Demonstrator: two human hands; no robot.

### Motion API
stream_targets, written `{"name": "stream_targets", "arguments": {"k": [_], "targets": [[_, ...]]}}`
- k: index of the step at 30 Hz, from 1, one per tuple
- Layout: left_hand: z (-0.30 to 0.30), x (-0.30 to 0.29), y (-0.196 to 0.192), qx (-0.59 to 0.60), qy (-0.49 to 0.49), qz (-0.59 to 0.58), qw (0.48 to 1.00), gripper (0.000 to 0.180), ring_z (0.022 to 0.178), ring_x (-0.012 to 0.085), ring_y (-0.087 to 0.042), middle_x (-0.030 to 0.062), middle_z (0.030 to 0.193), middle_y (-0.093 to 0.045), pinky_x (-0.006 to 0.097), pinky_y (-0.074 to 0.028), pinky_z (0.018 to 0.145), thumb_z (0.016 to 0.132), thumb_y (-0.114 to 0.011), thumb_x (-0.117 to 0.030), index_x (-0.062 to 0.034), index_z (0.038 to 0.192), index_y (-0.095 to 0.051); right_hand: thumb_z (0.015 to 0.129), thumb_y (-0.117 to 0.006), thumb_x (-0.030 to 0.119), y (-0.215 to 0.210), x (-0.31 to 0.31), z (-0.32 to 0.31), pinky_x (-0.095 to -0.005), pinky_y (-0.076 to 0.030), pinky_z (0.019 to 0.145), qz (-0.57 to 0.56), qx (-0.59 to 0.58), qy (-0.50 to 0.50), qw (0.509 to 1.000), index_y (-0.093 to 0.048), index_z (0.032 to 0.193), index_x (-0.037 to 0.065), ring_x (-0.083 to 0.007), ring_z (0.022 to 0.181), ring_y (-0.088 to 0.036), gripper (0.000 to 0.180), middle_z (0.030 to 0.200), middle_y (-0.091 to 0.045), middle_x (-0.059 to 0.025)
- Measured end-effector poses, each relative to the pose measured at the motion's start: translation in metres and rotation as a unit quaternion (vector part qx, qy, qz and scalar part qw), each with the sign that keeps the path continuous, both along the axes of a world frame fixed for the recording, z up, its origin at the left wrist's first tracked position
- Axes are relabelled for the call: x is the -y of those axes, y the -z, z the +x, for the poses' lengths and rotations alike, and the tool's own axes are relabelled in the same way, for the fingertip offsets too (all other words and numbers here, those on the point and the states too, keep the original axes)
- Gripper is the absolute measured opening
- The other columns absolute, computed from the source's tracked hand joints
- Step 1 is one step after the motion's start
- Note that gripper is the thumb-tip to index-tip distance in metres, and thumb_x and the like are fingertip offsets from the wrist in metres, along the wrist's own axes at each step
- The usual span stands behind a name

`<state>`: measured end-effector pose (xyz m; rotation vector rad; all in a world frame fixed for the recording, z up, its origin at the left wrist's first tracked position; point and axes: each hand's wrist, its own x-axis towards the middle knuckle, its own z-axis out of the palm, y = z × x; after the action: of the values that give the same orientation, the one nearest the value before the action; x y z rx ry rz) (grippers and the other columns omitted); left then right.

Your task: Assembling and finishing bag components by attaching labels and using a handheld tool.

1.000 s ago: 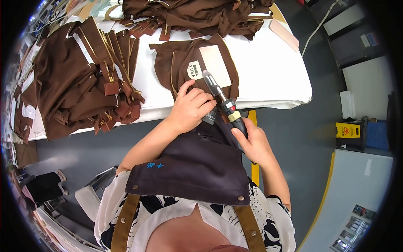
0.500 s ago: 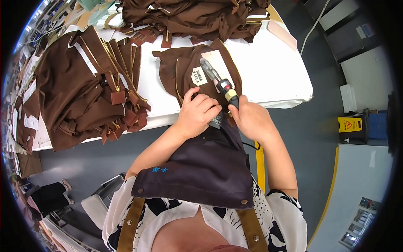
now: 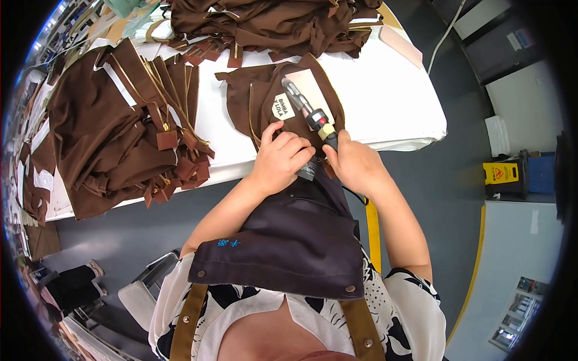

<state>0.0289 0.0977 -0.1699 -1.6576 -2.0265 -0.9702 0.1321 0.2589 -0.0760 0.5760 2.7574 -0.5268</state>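
Observation:
My right hand (image 3: pixel 356 165) grips a hand tool (image 3: pixel 304 107) with a black and red handle and long metal jaws that point up over a brown fabric piece (image 3: pixel 265 99) lying on the white table (image 3: pixel 385 102). The fabric carries a white label (image 3: pixel 281 107) and a pale card patch (image 3: pixel 310 84). My left hand (image 3: pixel 282 159) presses down on the near edge of the same brown piece, its fingers curled beside the tool's handle. A dark apron (image 3: pixel 295 234) hangs below my hands.
A stack of brown fabric pieces with gold zippers and leather tabs (image 3: pixel 120 132) lies to the left. A heap of brown fabric (image 3: pixel 271 24) sits at the table's far side. A yellow floor sign (image 3: pixel 503 174) stands at the right, a chair (image 3: pixel 141 295) at the lower left.
Both hands have moved up from the table edge onto the brown piece, and the tool now lies further over the label and card patch.

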Motion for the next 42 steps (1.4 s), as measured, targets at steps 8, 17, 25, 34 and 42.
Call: {"name": "stream_targets", "arguments": {"k": [8,17,25,34,42], "targets": [[-0.001,0.001,0.001,0.012,0.008,0.006,1.000,0.037,0.097,0.0193,-0.059,-0.0004,0.100,-0.060,0.051,-0.035,0.107,0.061,-0.068,0.002,-0.0116,0.096,-0.065,0.101,-0.050,0.033,-0.018,0.005,0.058,-0.0523,-0.051,0.066,0.016,0.033,-0.003,0.999,-0.049,0.100,-0.006,-0.0445,0.073,-0.066,0.038,0.073,-0.066,-0.0244],[-0.001,0.001,0.006,-0.002,0.004,0.008,1.000,0.039,0.096,0.0201,-0.059,0.0000,0.100,-0.059,0.049,-0.035,0.107,0.058,-0.070,0.000,-0.0122,0.095,-0.065,0.097,-0.057,0.037,-0.055,-0.034,0.088,-0.0514,-0.049,0.065,0.035,0.033,-0.041,0.998,-0.054,0.096,-0.001,-0.0427,0.071,-0.064,0.038,0.071,-0.064,-0.0213],[-0.002,0.000,0.004,-0.007,0.013,0.002,1.000,0.038,0.096,0.0203,-0.058,0.0003,0.100,-0.059,0.049,-0.036,0.107,0.059,-0.071,-0.001,-0.0119,0.095,-0.064,0.099,-0.055,0.040,-0.015,-0.005,0.093,-0.0515,-0.049,0.064,-0.025,-0.067,0.029,0.997,-0.052,0.103,0.000,-0.0445,0.071,-0.063,0.041,0.071,-0.064,-0.0214],[-0.001,-0.001,0.006,-0.011,0.013,-0.005,1.000,0.035,0.096,0.0208,-0.059,0.0007,0.100,-0.059,0.048,-0.036,0.105,0.061,-0.070,-0.002,-0.0118,0.094,-0.063,0.101,-0.052,0.035,0.001,0.004,0.070,-0.0516,-0.051,0.061,0.042,-0.036,-0.010,0.998,-0.051,0.097,-0.004,-0.0438,0.066,-0.065,0.040,0.069,-0.066,-0.0228],[-0.001,0.001,0.007,-0.004,0.012,-0.007,1.000,0.033,0.096,0.0205,-0.059,0.0009,0.099,-0.059,0.048,-0.036,0.106,0.062,-0.071,-0.002,-0.0120,0.093,-0.064,0.101,-0.050,0.035,-0.011,-0.012,0.004,-0.0517,-0.053,0.071,0.030,-0.009,-0.016,0.999,-0.055,0.096,-0.005,-0.0433,0.079,-0.068,0.040,0.080,-0.069,-0.0245]]}}
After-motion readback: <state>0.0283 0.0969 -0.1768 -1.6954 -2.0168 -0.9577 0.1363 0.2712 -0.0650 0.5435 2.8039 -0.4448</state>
